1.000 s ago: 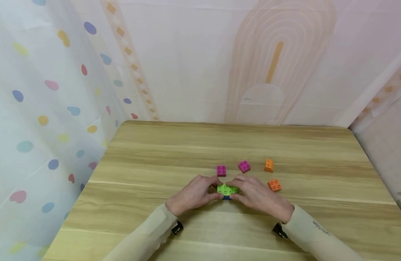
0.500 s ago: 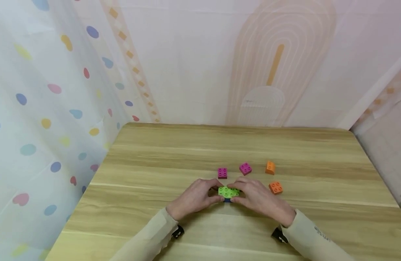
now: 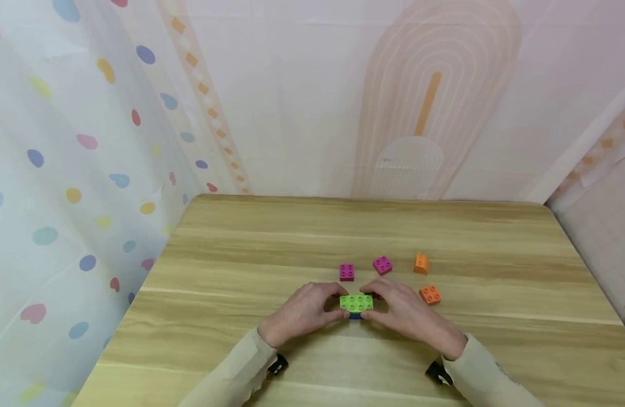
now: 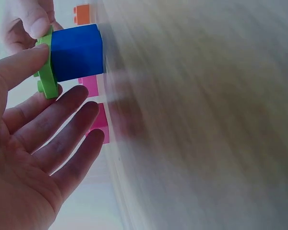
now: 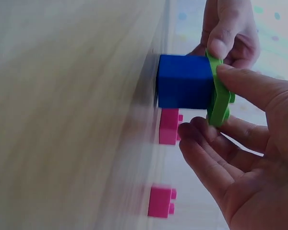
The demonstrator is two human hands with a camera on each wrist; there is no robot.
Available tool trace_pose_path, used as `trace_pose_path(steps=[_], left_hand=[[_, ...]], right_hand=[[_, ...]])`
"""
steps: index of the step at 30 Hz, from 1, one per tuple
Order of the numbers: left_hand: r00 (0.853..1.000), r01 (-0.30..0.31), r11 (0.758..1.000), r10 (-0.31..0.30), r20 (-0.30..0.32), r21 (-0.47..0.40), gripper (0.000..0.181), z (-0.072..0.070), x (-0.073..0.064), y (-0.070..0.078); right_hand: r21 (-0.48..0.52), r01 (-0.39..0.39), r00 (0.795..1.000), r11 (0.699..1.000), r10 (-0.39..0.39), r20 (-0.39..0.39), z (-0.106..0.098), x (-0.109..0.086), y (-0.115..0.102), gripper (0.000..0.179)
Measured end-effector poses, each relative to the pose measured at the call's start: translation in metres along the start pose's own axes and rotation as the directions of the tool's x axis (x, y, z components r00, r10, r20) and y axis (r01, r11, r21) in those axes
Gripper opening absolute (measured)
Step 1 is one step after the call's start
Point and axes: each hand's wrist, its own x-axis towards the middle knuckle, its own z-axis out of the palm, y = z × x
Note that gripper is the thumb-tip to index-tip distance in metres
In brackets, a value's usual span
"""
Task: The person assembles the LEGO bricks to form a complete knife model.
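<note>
A flat lime-green building block (image 3: 356, 302) with two rows of studs lies on top of a taller blue block (image 4: 78, 52). The blue one stands on the wooden table, and the green one overhangs it at both ends. My left hand (image 3: 301, 312) pinches the green block's left end between thumb and index finger. At the opposite end, my right hand (image 3: 413, 315) pinches it the same way, thumb on the near edge. Both wrist views show the other fingers held off the blocks, beside the blue one.
Just beyond the hands on the table (image 3: 231, 243) lie a magenta block (image 3: 347, 272) and a second, turned magenta block (image 3: 382, 265). Farther right are a curved orange block (image 3: 421, 263) and a square orange block (image 3: 430, 294). A patterned curtain (image 3: 302, 113) hangs behind the table.
My right fingers have shifted outward to the green block's right end, so all its studs now show. My left hand keeps its hold. The head view has tilted slightly upward.
</note>
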Motion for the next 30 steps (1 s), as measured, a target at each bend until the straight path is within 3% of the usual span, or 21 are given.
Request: trace_pose_path(steps=[5,11,18,24,30], left_hand=[[1.0,-0.019,1.0,0.019,-0.015,0.013,0.034,-0.001,-0.001,-0.001],[1.0,-0.02,1.0,0.02,0.002,-0.002,0.034,0.0,-0.001,-0.003],[1.0,-0.003,1.0,0.003,0.012,0.007,0.035,0.0,0.0,0.0],[1.0,0.002,0.999,-0.002,0.008,0.039,0.036,-0.001,0.001,0.005],[1.0,-0.013,0.998,0.012,0.009,0.059,0.037,0.001,0.001,0.008]], right_hand=[[-0.011,0.04,0.999,0.999,-0.041,-0.029,-0.003,-0.003,0.004,0.034],[0.009,0.048,0.999,0.999,-0.048,-0.001,-0.002,-0.001,0.005,0.033],[0.029,0.011,0.999,1.0,-0.013,0.053,-0.011,-0.001,0.01,0.049],[0.071,-0.036,0.999,0.997,0.037,-0.015,-0.033,-0.009,0.019,0.051],[-0.016,-0.043,0.997,0.999,0.042,-0.06,-0.051,-0.024,0.039,0.046]])
